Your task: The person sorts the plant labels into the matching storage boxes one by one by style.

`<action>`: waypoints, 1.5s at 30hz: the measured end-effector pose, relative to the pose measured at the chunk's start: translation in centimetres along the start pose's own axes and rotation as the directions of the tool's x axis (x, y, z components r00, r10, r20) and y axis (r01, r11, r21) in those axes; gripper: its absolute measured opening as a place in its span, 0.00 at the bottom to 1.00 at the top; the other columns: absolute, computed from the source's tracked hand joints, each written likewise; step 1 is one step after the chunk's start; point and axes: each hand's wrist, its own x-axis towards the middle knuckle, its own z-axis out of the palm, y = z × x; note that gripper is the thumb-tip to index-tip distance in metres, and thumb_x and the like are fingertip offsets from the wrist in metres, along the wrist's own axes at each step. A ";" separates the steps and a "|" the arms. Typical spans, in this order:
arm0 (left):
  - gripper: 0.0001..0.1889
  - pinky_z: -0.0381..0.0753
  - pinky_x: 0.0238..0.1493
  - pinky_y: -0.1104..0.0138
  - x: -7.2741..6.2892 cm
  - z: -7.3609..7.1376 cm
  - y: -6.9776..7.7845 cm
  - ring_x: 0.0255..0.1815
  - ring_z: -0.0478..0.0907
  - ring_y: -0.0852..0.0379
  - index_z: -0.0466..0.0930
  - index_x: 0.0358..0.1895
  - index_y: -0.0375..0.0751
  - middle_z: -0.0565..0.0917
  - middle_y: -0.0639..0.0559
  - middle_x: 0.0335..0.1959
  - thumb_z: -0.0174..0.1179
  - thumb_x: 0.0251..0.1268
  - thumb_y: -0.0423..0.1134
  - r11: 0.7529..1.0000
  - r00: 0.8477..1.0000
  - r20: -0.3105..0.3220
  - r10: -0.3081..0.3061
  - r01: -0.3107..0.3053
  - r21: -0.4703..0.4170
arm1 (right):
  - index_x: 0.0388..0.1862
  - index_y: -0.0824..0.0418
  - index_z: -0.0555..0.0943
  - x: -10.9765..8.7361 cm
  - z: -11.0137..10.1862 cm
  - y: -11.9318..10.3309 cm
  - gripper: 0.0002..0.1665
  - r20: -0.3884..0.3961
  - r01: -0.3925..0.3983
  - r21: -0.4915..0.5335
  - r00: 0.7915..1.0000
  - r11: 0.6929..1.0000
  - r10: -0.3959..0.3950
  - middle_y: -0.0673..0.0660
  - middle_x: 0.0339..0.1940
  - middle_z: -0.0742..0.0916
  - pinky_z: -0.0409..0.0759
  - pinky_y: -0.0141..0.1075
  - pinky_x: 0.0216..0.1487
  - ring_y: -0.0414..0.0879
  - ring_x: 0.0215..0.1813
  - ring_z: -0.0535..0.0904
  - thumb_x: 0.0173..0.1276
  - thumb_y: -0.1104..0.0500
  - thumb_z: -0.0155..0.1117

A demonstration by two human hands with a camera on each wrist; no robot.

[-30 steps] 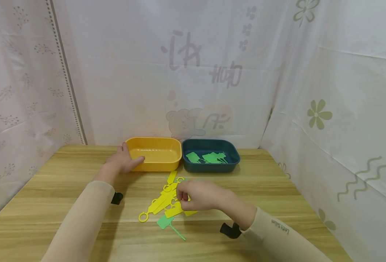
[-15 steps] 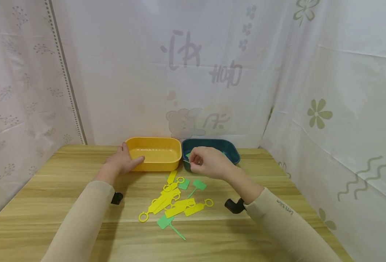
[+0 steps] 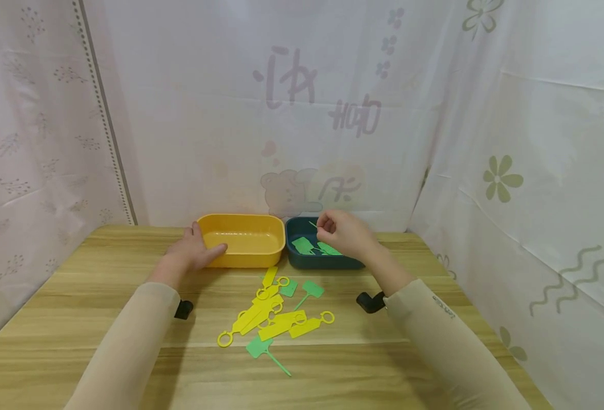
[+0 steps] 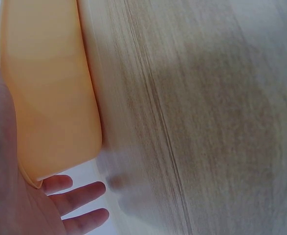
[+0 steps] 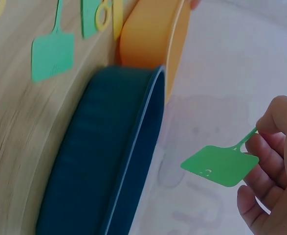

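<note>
Depositing the green tag appears to be the step in hand. Fingertips of the right hand pinch its stem over the blue bin. The next move likely calls for lowering the tag and releasing. At nine o'clock from that bin, the left hand rests on the yellow bin, fingers extended, slightly spread. Loose tags lie at seven o'clock.

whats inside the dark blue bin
Green tags lie in the bin. The right hand, pinching another green tag, hides much of the bin's right side, so anything there can't be seen.
</note>
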 end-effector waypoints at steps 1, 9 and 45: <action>0.68 0.72 0.74 0.29 0.1 0.0 0.0 0.76 0.68 0.14 0.26 0.85 0.19 0.41 0.17 0.88 0.41 0.76 0.80 1.000 1.000 -0.001 0.000 0.000 0.002 | 0.48 0.56 0.85 0.2 0.1 0.4 0.08 -0.005 -0.012 0.000 1.000 1.000 0.012 0.54 0.43 0.90 0.85 0.46 0.51 0.49 0.44 0.85 0.77 0.55 0.64; 0.68 0.73 0.73 0.29 0.3 0.1 -0.3 0.75 0.69 0.14 0.24 0.85 0.19 0.40 0.18 0.88 0.40 0.76 0.80 1.000 1.000 0.008 -0.003 0.003 0.012 | 0.50 0.58 0.83 1.0 0.5 3.6 0.07 -0.038 -0.055 -0.021 0.998 0.998 0.054 0.56 0.45 0.89 0.84 0.49 0.53 0.52 0.46 0.84 0.80 0.57 0.62; 0.67 0.69 0.77 0.29 0.0 0.0 0.1 0.79 0.63 0.13 0.25 0.85 0.18 0.40 0.17 0.88 0.42 0.77 0.79 1.000 1.000 0.007 0.002 -0.002 0.001 | 0.60 0.55 0.84 -1.1 2.7 3.6 0.14 0.067 -0.118 -0.065 0.990 0.991 0.122 0.54 0.54 0.89 0.86 0.49 0.55 0.50 0.50 0.85 0.83 0.51 0.63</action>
